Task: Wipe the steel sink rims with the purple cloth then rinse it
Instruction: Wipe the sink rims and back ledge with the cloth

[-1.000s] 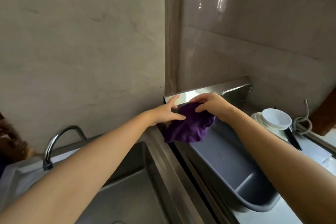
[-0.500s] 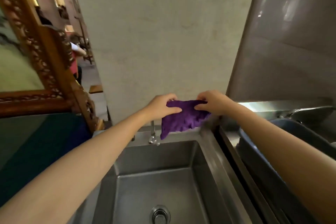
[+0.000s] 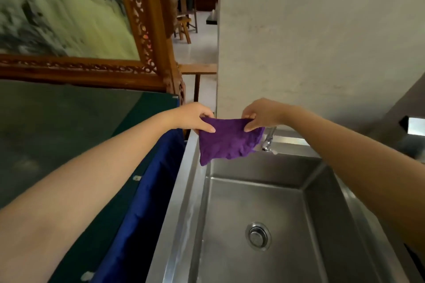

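Fingers of left hand (image 3: 195, 117) and right hand (image 3: 261, 114) pinch purple cloth (image 3: 227, 141) above sink's (image 3: 179, 213) rear-left rim.

Two hands (image 3: 195, 117) (image 3: 262, 114), one purple cloth (image 3: 227, 142), one steel sink (image 3: 179, 190), one faucet (image 3: 268, 140).

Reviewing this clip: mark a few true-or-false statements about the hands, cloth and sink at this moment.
1. Both the left hand and the right hand pinch the crumpled purple cloth by its top edge. True.
2. Water streams from the chrome tap. False: no stream shows at the chrome tap.
3. The purple cloth lies on the basin's bottom. False: it hangs from both hands above the back left corner of the steel sink.
4. The round metal drain is uncovered. True.
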`<move>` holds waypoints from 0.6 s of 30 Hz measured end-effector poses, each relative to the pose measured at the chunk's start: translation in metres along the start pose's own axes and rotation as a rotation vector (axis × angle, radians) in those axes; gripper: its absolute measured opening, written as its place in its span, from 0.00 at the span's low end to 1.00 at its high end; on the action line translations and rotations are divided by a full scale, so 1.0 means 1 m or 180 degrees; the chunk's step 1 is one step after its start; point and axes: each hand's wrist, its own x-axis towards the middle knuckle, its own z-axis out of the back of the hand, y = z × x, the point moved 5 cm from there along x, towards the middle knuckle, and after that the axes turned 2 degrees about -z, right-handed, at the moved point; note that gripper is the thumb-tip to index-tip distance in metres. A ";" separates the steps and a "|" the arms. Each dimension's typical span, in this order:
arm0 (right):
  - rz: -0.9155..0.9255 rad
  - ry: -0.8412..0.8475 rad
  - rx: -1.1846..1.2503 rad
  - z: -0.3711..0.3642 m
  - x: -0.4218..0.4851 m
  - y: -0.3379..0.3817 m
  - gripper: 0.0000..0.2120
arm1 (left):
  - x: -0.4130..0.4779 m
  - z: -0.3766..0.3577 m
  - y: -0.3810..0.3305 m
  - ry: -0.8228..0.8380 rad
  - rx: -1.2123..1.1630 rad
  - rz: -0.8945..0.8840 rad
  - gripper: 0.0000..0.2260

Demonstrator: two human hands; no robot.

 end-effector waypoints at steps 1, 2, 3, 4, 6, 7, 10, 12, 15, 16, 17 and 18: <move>0.0032 -0.0028 -0.0029 -0.005 0.011 0.009 0.15 | -0.003 0.004 0.013 -0.0059 0.0003 0.0049 0.08; 0.0054 -0.0080 -0.0060 -0.010 0.022 0.016 0.15 | -0.005 0.008 0.026 -0.0135 -0.0005 0.0089 0.09; 0.0049 -0.0149 -0.0092 -0.015 0.032 0.023 0.15 | -0.007 0.011 0.039 -0.0216 -0.0045 0.0116 0.08; 0.0019 -0.0234 -0.0097 -0.020 0.042 0.027 0.15 | -0.007 0.014 0.051 -0.0300 -0.0104 0.0136 0.07; -0.0097 -0.0353 0.0008 -0.031 0.060 0.032 0.14 | -0.007 0.019 0.071 -0.0481 -0.0239 0.0184 0.06; -0.0167 -0.0364 0.0089 -0.037 0.069 0.032 0.14 | -0.006 0.019 0.081 -0.0556 -0.0294 0.0217 0.06; -0.0367 -0.0314 0.0292 -0.056 0.091 0.031 0.15 | 0.002 0.015 0.106 -0.0673 -0.0357 0.0309 0.08; -0.0467 -0.0268 0.0376 -0.070 0.102 0.029 0.15 | 0.008 0.006 0.121 -0.0676 -0.0422 0.0393 0.09; -0.0596 -0.0221 0.0511 -0.103 0.116 0.024 0.12 | 0.015 -0.016 0.146 -0.0586 -0.0389 0.0521 0.09; -0.0656 -0.0162 0.0603 -0.117 0.121 0.022 0.11 | 0.017 -0.024 0.155 -0.0535 -0.0353 0.0578 0.08; -0.0716 -0.0095 0.0701 -0.131 0.125 0.020 0.11 | 0.020 -0.032 0.165 -0.0476 -0.0320 0.0642 0.08; -0.0776 -0.0043 0.0783 -0.143 0.129 0.018 0.11 | 0.024 -0.040 0.173 -0.0425 -0.0290 0.0714 0.08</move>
